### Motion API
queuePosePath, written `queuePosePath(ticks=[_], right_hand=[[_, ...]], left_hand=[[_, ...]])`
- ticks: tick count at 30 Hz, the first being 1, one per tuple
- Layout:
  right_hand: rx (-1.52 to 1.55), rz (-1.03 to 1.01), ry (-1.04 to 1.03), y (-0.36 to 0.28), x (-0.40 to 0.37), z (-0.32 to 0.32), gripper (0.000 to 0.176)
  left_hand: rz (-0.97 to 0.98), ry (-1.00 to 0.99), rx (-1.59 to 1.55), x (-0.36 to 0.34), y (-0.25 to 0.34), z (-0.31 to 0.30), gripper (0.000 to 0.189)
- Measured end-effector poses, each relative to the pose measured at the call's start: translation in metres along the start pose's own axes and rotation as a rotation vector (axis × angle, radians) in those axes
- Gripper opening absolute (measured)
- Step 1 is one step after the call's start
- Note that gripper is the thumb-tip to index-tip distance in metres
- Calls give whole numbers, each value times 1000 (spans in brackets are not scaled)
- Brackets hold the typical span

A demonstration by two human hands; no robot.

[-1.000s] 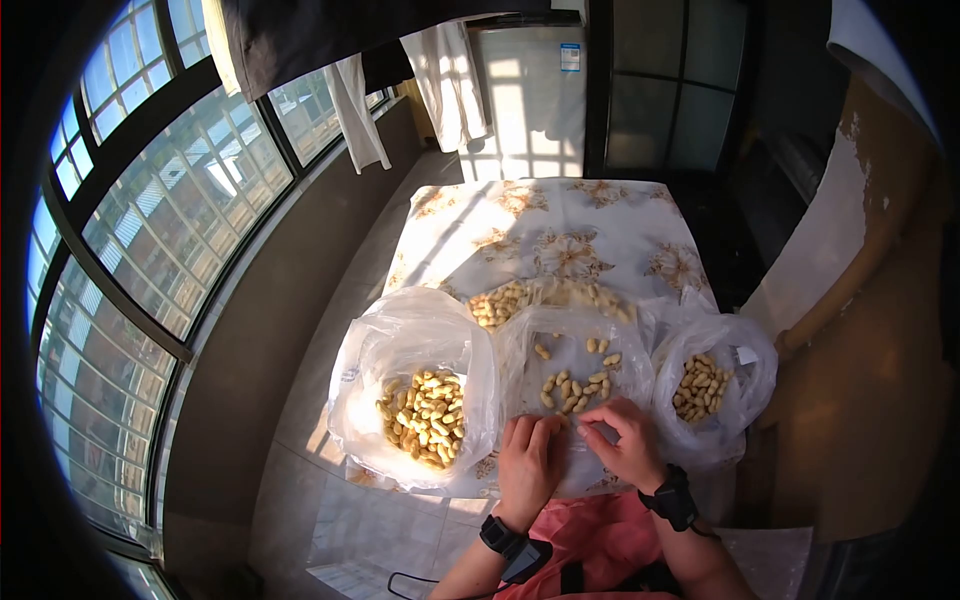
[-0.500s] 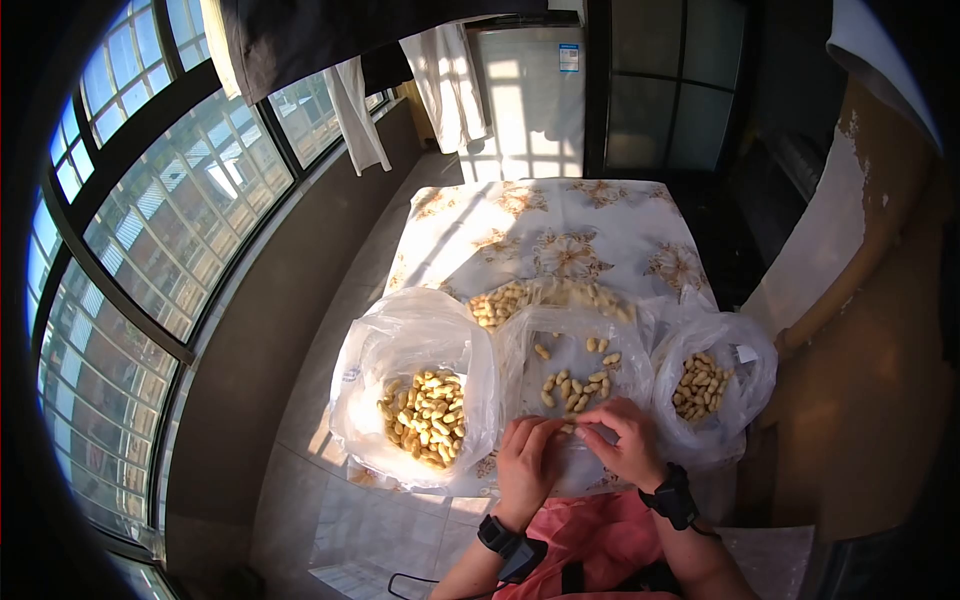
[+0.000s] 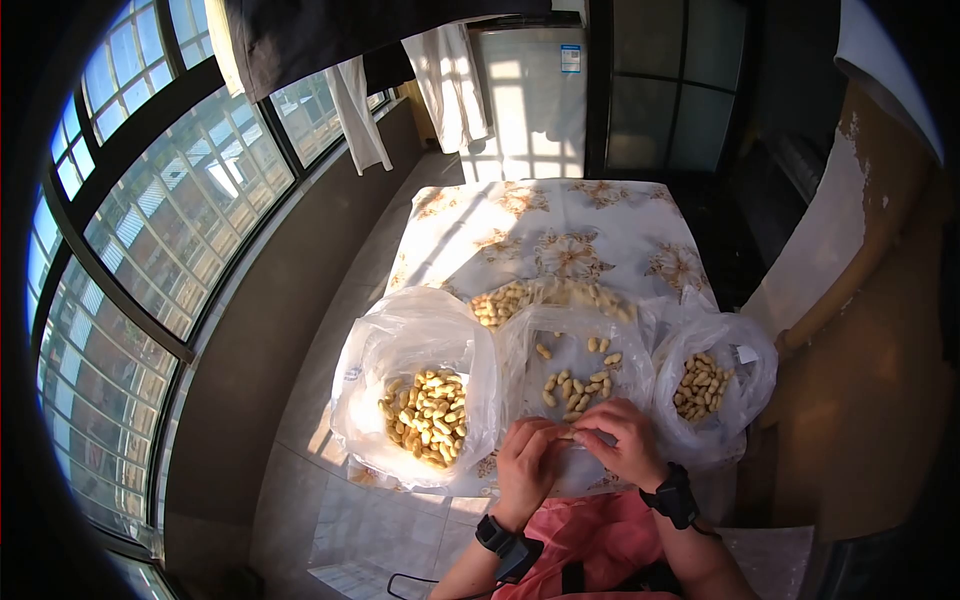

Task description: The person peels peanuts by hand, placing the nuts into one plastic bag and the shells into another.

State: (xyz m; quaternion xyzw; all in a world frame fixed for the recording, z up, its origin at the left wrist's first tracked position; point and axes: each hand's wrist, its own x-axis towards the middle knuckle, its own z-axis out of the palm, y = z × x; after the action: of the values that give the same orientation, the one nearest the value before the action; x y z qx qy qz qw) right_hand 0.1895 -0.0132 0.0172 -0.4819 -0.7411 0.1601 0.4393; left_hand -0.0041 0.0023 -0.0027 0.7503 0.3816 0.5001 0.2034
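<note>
My left hand and my right hand meet at the near edge of the middle plastic bag. Their fingertips are pinched together on a peanut, mostly covered by the fingers. Just beyond them, several loose unshelled peanuts lie in the middle bag. To the left of my left hand stands an open plastic bag with a big heap of peanuts in it. Right of my right hand, a smaller open bag holds more peanuts.
The bags stand on a table with a flowered tablecloth. More peanuts show behind the middle bag. A barred window runs along the left, and a wooden panel is at the right. Each wrist wears a black device.
The hands stay almost in place, with slight finger movement around the peanut. The view has shifted very slightly. The bags and loose peanuts look the same.
</note>
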Motion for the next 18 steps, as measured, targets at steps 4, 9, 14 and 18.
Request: queuePosePath(ticks=[4, 9, 14, 18], right_hand=[[28, -14, 0, 5, -2, 4, 12], [65, -1, 17, 4, -3, 5, 11], [82, 16, 5, 4, -3, 4, 13], [91, 21, -2, 5, -4, 5, 13]], left_hand=[[3, -9, 1, 0, 0, 0, 27], [-26, -32, 20, 1, 1, -1, 26], [-30, -35, 30, 2, 2, 0, 27], [-36, -40, 37, 1, 1, 0, 26]])
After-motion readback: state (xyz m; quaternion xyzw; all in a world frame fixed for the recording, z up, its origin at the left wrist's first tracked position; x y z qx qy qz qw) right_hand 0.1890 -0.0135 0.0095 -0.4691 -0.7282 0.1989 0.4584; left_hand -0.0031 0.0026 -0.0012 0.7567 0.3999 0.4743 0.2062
